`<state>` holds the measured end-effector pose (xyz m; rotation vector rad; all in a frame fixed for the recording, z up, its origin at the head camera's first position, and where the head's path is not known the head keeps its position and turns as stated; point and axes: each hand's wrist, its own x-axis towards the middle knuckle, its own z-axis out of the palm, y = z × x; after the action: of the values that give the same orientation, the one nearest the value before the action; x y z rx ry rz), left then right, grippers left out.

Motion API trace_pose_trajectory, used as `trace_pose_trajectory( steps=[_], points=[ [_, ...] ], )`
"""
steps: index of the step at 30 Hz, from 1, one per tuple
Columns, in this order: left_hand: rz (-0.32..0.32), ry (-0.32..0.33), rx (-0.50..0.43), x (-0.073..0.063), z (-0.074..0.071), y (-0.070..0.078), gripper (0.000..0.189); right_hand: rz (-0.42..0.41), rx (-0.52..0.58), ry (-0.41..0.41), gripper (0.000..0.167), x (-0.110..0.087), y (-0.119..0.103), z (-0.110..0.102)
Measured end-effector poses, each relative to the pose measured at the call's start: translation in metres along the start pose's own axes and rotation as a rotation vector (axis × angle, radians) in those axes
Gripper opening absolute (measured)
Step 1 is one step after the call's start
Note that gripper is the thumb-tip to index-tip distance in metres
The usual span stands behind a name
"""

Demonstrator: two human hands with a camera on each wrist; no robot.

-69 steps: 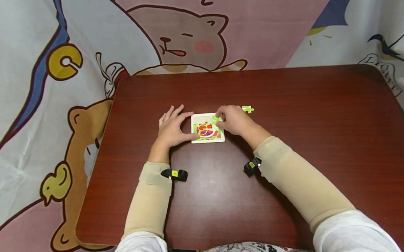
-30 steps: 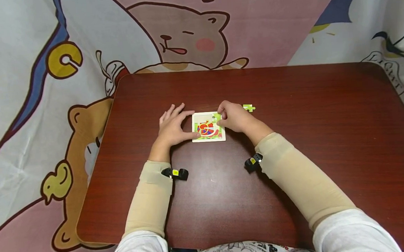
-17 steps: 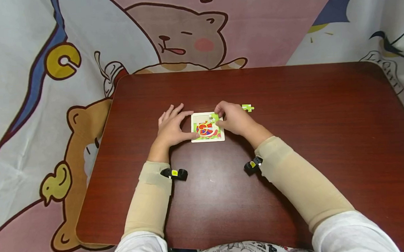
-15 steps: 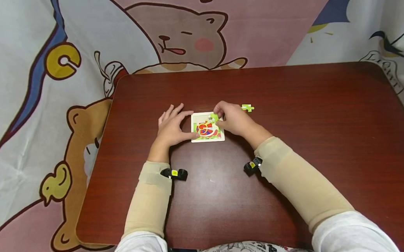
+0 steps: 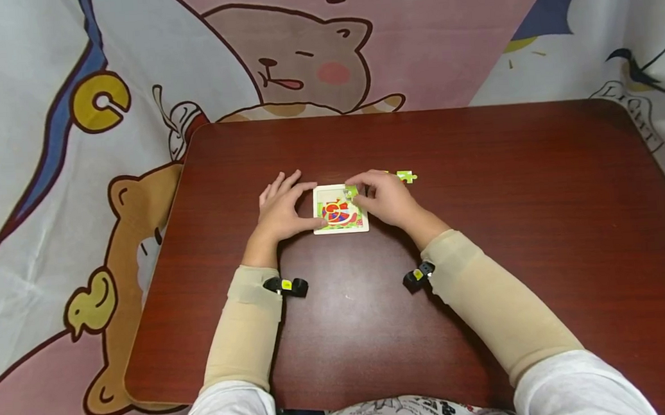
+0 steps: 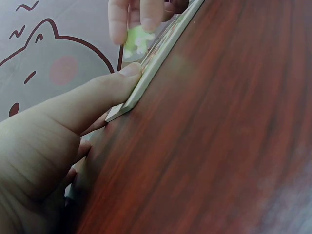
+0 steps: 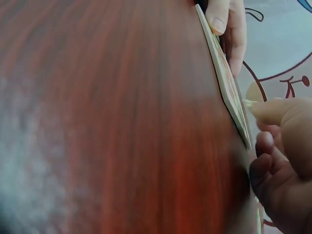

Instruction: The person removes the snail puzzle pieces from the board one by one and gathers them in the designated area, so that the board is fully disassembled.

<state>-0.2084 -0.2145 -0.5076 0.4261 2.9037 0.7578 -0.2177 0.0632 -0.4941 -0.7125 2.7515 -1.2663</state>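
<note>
A small square jigsaw board [image 5: 334,231] with a pale frame lies on the table, showing a red, yellow and blue picture on green. My left hand [image 5: 280,219] rests at its left side, fingers straight and spread; the thumb [image 6: 109,92] presses on the near-left corner and the index finger touches the far-left one. My right hand [image 5: 392,200] pinches a green and white puzzle piece [image 6: 136,41] between thumb and fingers over the board's far-right part. In the right wrist view the thumb [image 7: 278,111] hides most of that piece.
A loose green puzzle piece [image 5: 405,176] lies on the table just past my right hand, and a sliver of another peeps out behind the knuckles. The brown table [image 5: 479,152] ends at a printed cloth backdrop [image 5: 414,47].
The right hand's pinched piece has shifted slightly left and turned over the board's far-right area. The right fingers have straightened somewhat. My left hand has stayed in place.
</note>
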Motion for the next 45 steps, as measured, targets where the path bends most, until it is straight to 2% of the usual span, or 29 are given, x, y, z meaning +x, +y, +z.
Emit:
trace_pose_trajectory(
  steps=[4,7,11,17,23,31,36,45],
  points=[
    [0.003,0.008,0.002,0.001,0.0,-0.001,0.094,-0.013,0.047,0.14,0.033,-0.002,0.007,-0.005],
    [0.007,0.012,-0.006,0.001,0.001,-0.001,0.094,0.001,0.073,0.216,0.033,-0.003,0.012,-0.012],
    [0.003,0.009,-0.011,0.001,0.0,0.0,0.094,0.054,0.085,0.269,0.032,-0.01,0.022,-0.025],
    [0.006,0.011,-0.022,0.0,0.0,0.002,0.094,0.119,0.037,0.309,0.032,-0.028,0.04,-0.051],
    [0.004,0.013,-0.017,-0.003,-0.002,-0.002,0.094,0.203,-0.016,0.285,0.033,-0.049,0.059,-0.074],
    [0.003,0.015,-0.017,-0.005,-0.007,-0.003,0.093,0.28,-0.064,0.192,0.035,-0.056,0.074,-0.09],
    [0.001,0.003,-0.018,-0.004,-0.004,-0.001,0.093,0.281,-0.081,0.168,0.035,-0.057,0.076,-0.093],
    [0.008,0.004,-0.023,-0.001,-0.001,0.001,0.094,0.245,-0.149,0.182,0.036,-0.055,0.076,-0.092]
  ],
)
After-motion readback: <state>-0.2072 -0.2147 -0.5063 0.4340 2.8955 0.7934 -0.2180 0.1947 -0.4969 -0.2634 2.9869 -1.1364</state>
